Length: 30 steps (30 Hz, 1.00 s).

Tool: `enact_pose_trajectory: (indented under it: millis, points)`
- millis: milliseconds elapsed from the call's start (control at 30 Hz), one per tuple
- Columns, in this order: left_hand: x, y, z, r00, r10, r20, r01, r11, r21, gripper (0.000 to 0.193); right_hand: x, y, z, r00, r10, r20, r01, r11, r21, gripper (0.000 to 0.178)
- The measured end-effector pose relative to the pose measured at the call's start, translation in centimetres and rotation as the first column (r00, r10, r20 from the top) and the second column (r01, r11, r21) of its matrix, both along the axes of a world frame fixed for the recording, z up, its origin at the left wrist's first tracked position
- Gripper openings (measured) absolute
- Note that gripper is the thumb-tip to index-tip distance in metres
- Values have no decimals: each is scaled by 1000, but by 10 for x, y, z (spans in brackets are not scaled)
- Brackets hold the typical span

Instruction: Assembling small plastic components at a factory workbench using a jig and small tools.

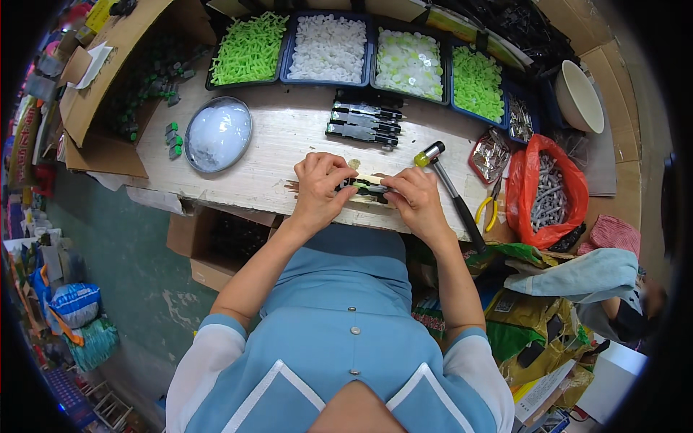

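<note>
At the table's near edge, my left hand and my right hand pinch the two ends of a small black plastic casing with a light green part in it. Fingertips cover both of its ends. Beyond my hands lies a row of several similar black pieces with grey, shiny strips. A hammer with a yellow-and-black head rests just right of my right hand. To the left is a round metal dish of whitish, glossy substance, with small green-and-black parts beside it.
Along the back stand blue trays of green sticks, white pieces, pale discs and green pieces. Yellow-handled pliers and a red bag of grey metal parts lie right. An open cardboard box stands left.
</note>
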<state>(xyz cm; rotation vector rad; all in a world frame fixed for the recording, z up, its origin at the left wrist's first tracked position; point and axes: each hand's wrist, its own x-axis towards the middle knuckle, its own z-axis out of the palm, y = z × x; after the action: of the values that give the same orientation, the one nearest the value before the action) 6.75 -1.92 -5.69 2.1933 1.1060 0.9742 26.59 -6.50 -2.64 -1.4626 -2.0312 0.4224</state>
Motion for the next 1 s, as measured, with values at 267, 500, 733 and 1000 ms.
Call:
enact_pose_trajectory:
  millis: [267, 500, 733, 1000]
  points:
    - [0, -1, -1, 1000, -2, 11, 2, 1000, 19, 21, -2, 1, 1, 1000, 16, 27, -15, 1000, -18, 22]
    - [-1, -1, -1, 1000, -9, 12, 9, 1000, 21, 19, 0, 3, 0, 999, 53, -10, -53, 998, -36, 23]
    - [-1, -1, -2, 1000, -19, 17, 18, 997, 75, 16, 1, 6, 1, 998, 55, -15, -56, 997, -61, 21]
    - [-1, 0, -3, 1000, -15, 21, 13, 995, 97, 15, 4, 8, -5, 981, 56, -186, -94, 975, -202, 19]
